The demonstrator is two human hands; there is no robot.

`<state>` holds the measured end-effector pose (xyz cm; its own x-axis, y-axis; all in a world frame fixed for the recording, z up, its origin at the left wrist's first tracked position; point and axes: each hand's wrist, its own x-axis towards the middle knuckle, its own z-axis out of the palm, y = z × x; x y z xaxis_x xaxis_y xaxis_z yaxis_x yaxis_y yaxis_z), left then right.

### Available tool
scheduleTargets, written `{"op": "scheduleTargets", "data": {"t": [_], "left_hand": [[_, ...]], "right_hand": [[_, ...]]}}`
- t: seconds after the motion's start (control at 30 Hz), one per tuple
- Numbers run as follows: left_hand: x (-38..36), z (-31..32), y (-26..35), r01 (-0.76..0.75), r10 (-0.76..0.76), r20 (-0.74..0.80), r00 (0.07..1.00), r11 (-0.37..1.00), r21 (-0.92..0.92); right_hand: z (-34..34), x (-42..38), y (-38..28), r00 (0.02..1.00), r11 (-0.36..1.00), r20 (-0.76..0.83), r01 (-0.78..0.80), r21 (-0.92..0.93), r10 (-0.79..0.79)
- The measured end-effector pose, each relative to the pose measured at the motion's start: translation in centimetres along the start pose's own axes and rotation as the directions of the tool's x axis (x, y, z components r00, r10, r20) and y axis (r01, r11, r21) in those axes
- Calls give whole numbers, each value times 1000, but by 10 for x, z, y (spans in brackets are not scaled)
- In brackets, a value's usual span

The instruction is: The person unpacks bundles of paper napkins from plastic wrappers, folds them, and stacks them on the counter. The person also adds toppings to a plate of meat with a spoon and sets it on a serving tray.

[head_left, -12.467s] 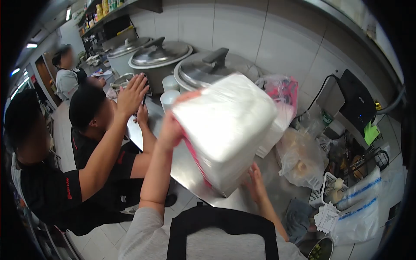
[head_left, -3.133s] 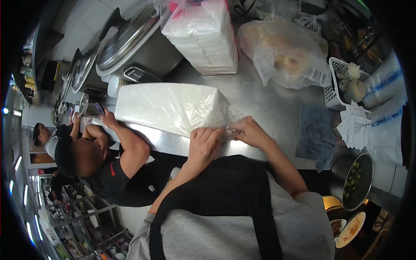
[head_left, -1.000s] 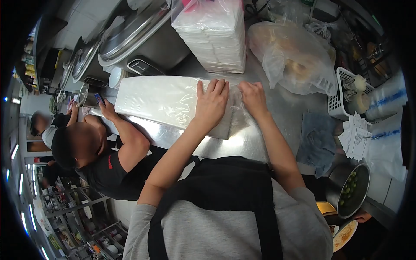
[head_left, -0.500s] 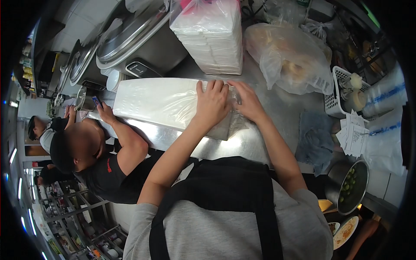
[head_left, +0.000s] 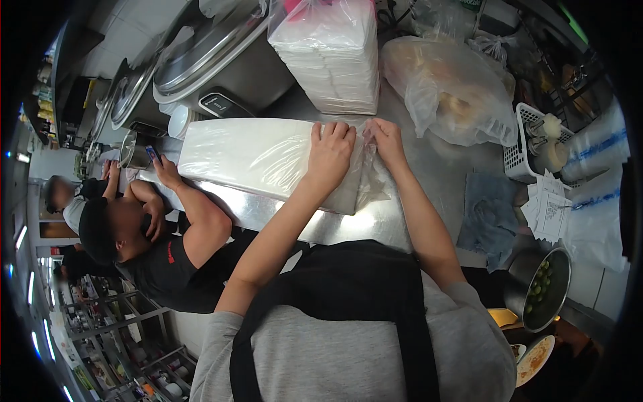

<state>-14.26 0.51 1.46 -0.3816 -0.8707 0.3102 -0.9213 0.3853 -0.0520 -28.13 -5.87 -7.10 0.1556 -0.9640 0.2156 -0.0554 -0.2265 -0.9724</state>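
A long white pack (head_left: 244, 151) in clear plastic wrapping lies on the steel counter in front of me. My left hand (head_left: 331, 153) rests on top of it near its right end, palm down, with the fingers slightly apart and bent over the surface. Just to the right, my right hand (head_left: 387, 142) is closed in a pinch on the loose, crumpled plastic wrapping (head_left: 368, 171) at that end. What exactly lies between the right fingertips is partly hidden.
Behind the pack stand a tall wrapped white stack (head_left: 326, 74) and steel cookers (head_left: 221, 74). A filled plastic bag (head_left: 452, 94), white basket (head_left: 512, 144) and blue cloth (head_left: 491, 214) are to the right. A person holding a phone (head_left: 154, 155) sits close on the left.
My right fingers, loosely spread before, have closed on the wrapping, which is now bunched up at the pack's end. My left hand's fingers have drawn closer together on the pack.
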Motion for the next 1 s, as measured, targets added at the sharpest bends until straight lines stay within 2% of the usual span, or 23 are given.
{"op": "scheduleTargets", "data": {"t": [0.07,0.1,0.17,0.2,0.23,0.27,0.3,0.37,0.43,0.47,0.53,0.57,0.63,0.67,0.7,0.73,0.77,0.83,0.87,0.93,0.97,1.0], "left_hand": [[1,1,-3,11,-9,54,999,999,-44],[0,1,-5,8,-5,52,999,999,-48],[1,-18,-13,-30,72,113,991,941,-336],[1,-29,-17,-33,75,112,991,941,-338],[-1,-46,-20,-46,124,149,981,895,-443],[-3,-56,-23,-53,176,177,968,838,-543],[-8,-59,-29,-59,182,174,968,836,-546],[-19,-60,-34,-49,197,257,946,873,-486],[-28,-52,-34,-86,219,240,946,881,-465],[-30,-51,-33,-119,235,225,945,893,-433],[-38,-54,-25,-150,261,231,937,901,-407],[-43,-56,-21,-178,281,240,929,910,-375],[-55,-59,-11,-206,292,238,926,921,-329],[-57,-59,-9,-230,297,235,926,934,-275],[-59,-57,-8,-244,294,259,920,947,-210],[-60,-54,-8,-240,291,258,921,947,-213],[-60,-52,-8,-259,294,249,923,952,-165],[-62,-48,-7,-272,295,242,924,954,-123],[-64,-46,-7,-287,305,241,921,952,-107],[-64,-45,-7,-298,311,236,921,950,-90],[-65,-45,-6,-297,309,229,923,951,-88],[-65,-45,-6,-297,309,222,925,951,-86]], "right_hand": [[6,2,8,974,899,70,-228,375,218],[0,2,12,974,900,65,-227,372,218],[-18,4,-7,948,940,285,-217,264,139],[-29,0,-19,949,940,282,-216,263,139],[-40,-11,-37,994,996,109,-15,89,6],[-47,-22,-51,986,979,-36,160,-123,-165],[-49,-33,-58,985,979,-41,159,-127,-166],[-52,-61,-69,993,997,-115,-18,72,26],[-29,-86,-72,977,976,-37,-211,-43,210],[-20,-92,-78,977,976,-45,-211,-48,208],[-5,-100,-88,900,907,113,-421,-32,422],[2,-103,-85,899,905,107,-424,-34,425],[13,-106,-80,952,934,58,-306,183,301],[12,-108,-82,952,935,53,-305,179,300],[12,-113,-86,940,847,110,-338,410,322],[11,-116,-89,929,704,172,-362,611,328],[11,-120,-86,928,706,174,-365,607,330],[6,-131,-72,911,540,203,-381,751,360],[3,-137,-69,909,540,205,-384,749,363],[-6,-142,-66,901,360,240,-372,855,361],[-10,-141,-67,900,360,243,-376,854,362],[-15,-140,-70,864,351,305,-452,820,401]]}}
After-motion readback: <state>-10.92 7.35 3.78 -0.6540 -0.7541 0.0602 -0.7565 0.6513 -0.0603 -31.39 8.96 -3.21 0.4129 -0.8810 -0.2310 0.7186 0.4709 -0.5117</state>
